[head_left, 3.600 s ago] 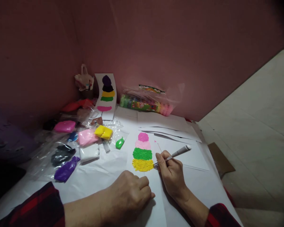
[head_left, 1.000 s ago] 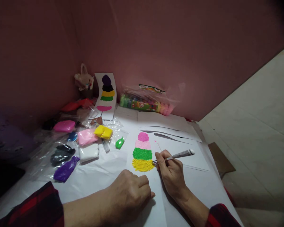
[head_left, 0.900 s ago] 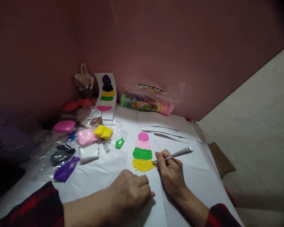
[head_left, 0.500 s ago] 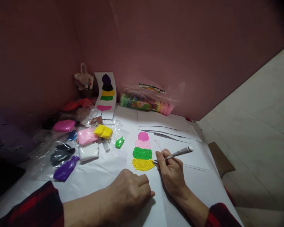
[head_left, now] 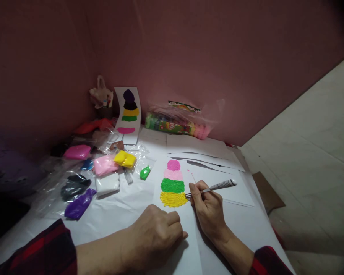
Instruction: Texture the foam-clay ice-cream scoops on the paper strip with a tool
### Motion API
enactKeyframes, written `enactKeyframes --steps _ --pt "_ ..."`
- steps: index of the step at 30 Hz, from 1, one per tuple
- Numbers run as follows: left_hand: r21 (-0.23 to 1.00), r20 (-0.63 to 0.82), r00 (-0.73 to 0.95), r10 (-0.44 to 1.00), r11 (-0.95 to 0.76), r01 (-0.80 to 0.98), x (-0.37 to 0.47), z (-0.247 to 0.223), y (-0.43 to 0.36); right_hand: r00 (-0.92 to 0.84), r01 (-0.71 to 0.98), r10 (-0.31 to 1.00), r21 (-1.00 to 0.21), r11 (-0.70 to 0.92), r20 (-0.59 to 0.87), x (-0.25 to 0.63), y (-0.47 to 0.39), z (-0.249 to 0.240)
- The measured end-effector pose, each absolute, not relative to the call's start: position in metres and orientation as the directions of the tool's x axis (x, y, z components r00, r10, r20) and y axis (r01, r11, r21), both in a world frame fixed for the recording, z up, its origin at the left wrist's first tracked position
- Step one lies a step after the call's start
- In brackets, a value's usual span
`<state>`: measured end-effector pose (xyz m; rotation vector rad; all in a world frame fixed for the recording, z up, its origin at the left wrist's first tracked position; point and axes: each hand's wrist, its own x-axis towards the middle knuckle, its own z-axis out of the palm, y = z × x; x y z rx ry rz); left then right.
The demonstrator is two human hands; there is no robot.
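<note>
My right hand [head_left: 209, 208] grips a fork [head_left: 222, 184] with a striped handle in a closed pinch. Its tines touch the right end of a yellow clay band [head_left: 173, 199], which is ridged all over. Above the yellow, on the same white paper [head_left: 186, 252], are a green clay band [head_left: 172, 185], a light pink band [head_left: 173, 175] and a bright pink round piece [head_left: 173, 165]. Just below this stack my left hand [head_left: 157, 235] rests on the paper, fingers curled in and thumb tip poking out to the right. Anything under those fingers is hidden.
Bagged clay lies at the left: purple [head_left: 80, 204], white [head_left: 108, 184], pink [head_left: 106, 165], yellow [head_left: 125, 159], green [head_left: 145, 172]. A card with coloured bands [head_left: 128, 118] leans on the wall beside a bag of clay sticks [head_left: 177, 126]. Cut paper [head_left: 200, 143] lies behind.
My right hand and the fork's handle end have shifted very slightly to the right, with the tines still at the yellow band's edge. My left hand stays put.
</note>
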<state>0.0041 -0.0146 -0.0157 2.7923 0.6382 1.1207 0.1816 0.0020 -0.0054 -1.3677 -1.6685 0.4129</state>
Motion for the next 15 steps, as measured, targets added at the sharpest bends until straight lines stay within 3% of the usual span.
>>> enactKeyframes --steps 15 --pt "0.23 0.643 0.651 0.403 -0.913 0.338 0.0033 -0.0162 -0.0147 0.018 0.598 0.901 -0.727 0.337 0.433 0.1809 0.0017 -0.0053"
